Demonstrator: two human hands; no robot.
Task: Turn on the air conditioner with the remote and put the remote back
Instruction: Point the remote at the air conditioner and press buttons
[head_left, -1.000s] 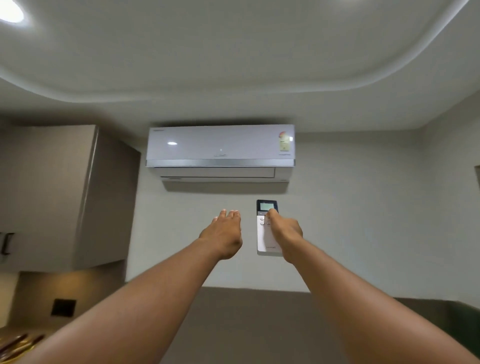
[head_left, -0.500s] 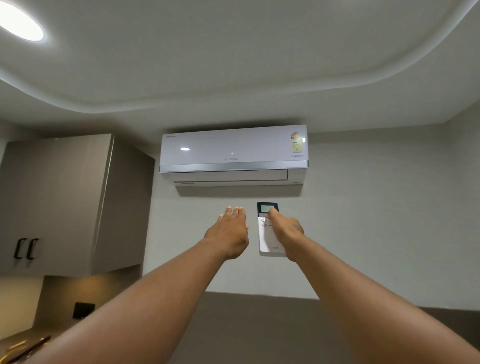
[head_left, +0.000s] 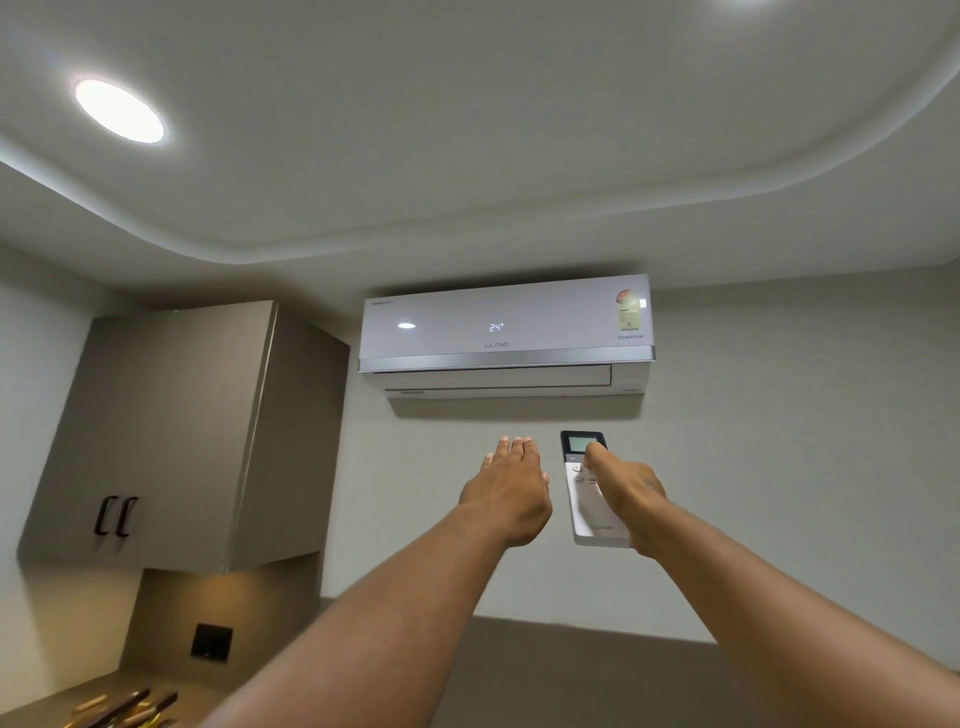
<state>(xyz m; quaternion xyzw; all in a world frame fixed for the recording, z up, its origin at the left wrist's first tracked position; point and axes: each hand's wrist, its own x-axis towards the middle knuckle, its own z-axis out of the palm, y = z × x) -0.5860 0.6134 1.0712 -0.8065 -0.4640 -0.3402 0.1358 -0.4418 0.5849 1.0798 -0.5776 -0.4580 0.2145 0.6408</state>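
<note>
A white air conditioner (head_left: 506, 332) hangs high on the wall ahead, and its front panel shows a lit "24". My right hand (head_left: 626, 491) is raised below it and grips a white remote (head_left: 584, 499) with a dark top and a small screen, pointed up at the unit. The thumb rests on the remote's buttons just under the screen. My left hand (head_left: 511, 493) is held up beside it, palm away, fingers straight and together, holding nothing.
A grey wall cabinet (head_left: 171, 436) with two black handles hangs at the left. Below it are a dark wall socket (head_left: 211, 642) and several wooden utensils (head_left: 124, 709) on a counter. A round ceiling light (head_left: 119, 110) glows at the upper left.
The "24" display on the air conditioner has lit up. The view has shifted, so the unit and both hands sit further right and lower in the frame. Both hands keep their pose.
</note>
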